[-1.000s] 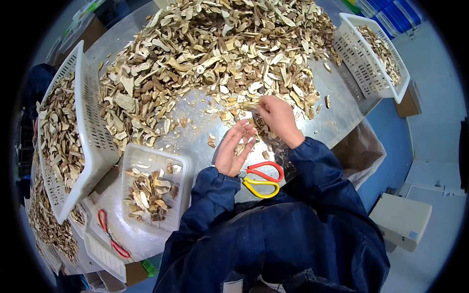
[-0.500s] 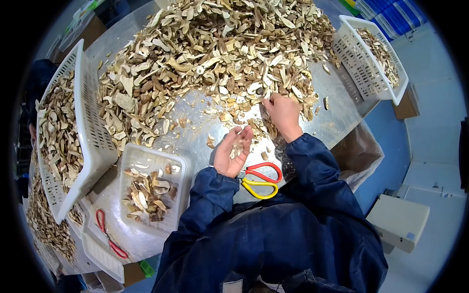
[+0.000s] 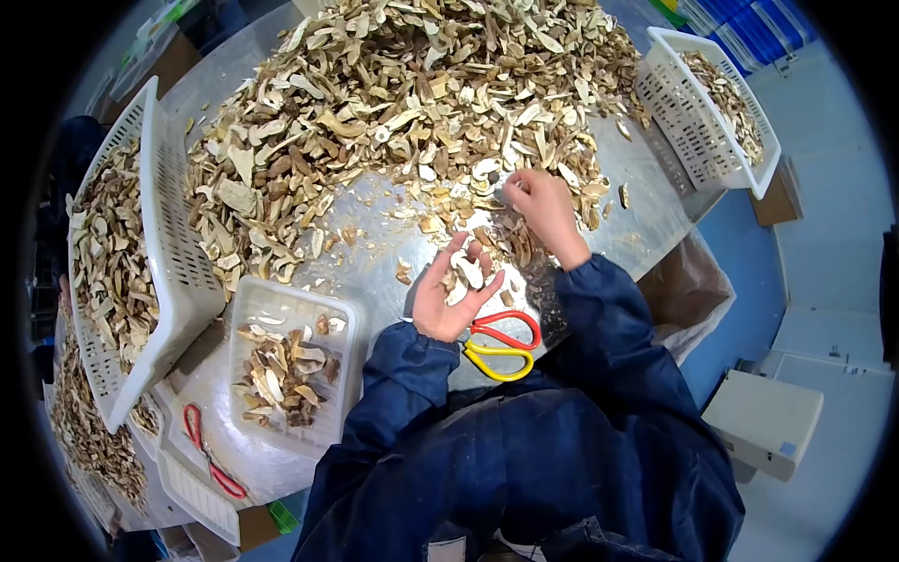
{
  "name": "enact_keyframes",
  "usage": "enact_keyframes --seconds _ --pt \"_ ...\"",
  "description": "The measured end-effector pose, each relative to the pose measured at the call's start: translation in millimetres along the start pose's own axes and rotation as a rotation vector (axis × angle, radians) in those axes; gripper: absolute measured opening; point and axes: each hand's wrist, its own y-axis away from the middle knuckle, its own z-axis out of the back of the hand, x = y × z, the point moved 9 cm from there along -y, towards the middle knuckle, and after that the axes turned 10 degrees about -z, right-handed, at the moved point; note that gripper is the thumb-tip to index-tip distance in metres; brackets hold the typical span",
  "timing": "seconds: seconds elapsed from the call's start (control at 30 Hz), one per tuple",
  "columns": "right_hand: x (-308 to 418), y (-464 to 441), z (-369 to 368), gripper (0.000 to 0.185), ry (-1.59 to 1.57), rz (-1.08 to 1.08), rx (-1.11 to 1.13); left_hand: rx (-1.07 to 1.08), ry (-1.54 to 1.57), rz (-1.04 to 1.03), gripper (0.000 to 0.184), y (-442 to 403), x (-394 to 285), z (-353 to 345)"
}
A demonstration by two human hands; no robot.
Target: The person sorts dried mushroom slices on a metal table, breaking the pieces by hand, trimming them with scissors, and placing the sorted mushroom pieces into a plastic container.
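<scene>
In the head view, I have my left grip (image 3: 436, 302) curled loosely around a few pale slices (image 3: 466, 272), palm up, just before the big heap (image 3: 375, 112) on the desk (image 3: 370, 239). My right grip (image 3: 551, 214) is at the heap's near edge, thumb and finger drawn together; I can't tell whether they pinch anything. I judge the slices light, dry and brittle, best taken gently across the thicker middle.
</scene>
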Motion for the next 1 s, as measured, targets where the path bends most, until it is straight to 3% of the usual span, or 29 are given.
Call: enact_keyframes --seconds 0.07,0.1,0.2,0.23,0.33,0.4,0.47,0.57,0.67,0.7,0.8,0.83,0.9,1.0 --pt "7 -14 -4 0.019 0.169 0.128 -0.159 0.036 0.035 0.013 0.030 -2 -1 5" --pt "15 -16 -9 0.017 0.261 0.153 -0.158 -0.091 -0.043 -0.033 0.028 1 -2 3" --pt "20 -21 -29 0.019 0.379 0.209 -0.118 0.087 0.122 0.087 0.029 0 1 -4" --pt "22 -18 -28 0.017 0.403 0.253 -0.110 0.033 0.094 0.066 0.029 0 0 1" --pt "1 -12 -17 0.016 -0.115 0.046 0.216 0.015 0.121 0.087 0.030 3 0 0" --pt "-31 -13 -23 0.015 -0.898 -0.254 0.529 -0.120 -0.093 -0.029 0.028 4 -4 4" --pt "-27 -13 -19 0.011 -1.289 -0.294 0.677 -0.169 -0.183 -0.090 0.024 3 -7 7" --pt "-33 -39 -23 0.016 -0.803 -0.240 0.421 -0.079 -0.160 -0.111 0.016 0 -4 10" --pt "4 -39 -12 0.023 0.035 0.179 -0.089 -0.022 -0.241 -0.037 0.013 0 -5 14" --pt "7 -39 -20 0.023 0.154 0.113 -0.052 -0.045 -0.246 -0.051 0.012 1 -7 12" --pt "18 -26 -16 0.023 0.080 0.061 -0.019 -0.124 -0.281 -0.086 0.011 3 -9 9" --pt "15 -22 -17 0.023 -0.012 0.161 -0.030 -0.150 -0.308 -0.097 0.012 4 -10 8" --pt "9 -5 -28 0.022 -0.240 0.041 0.269 -0.174 -0.364 -0.120 0.013 5 -13 11" --pt "14 44 -43 0.016 -0.470 -0.082 0.680 -0.034 -0.626 -0.167 0.016 2 -23 5"
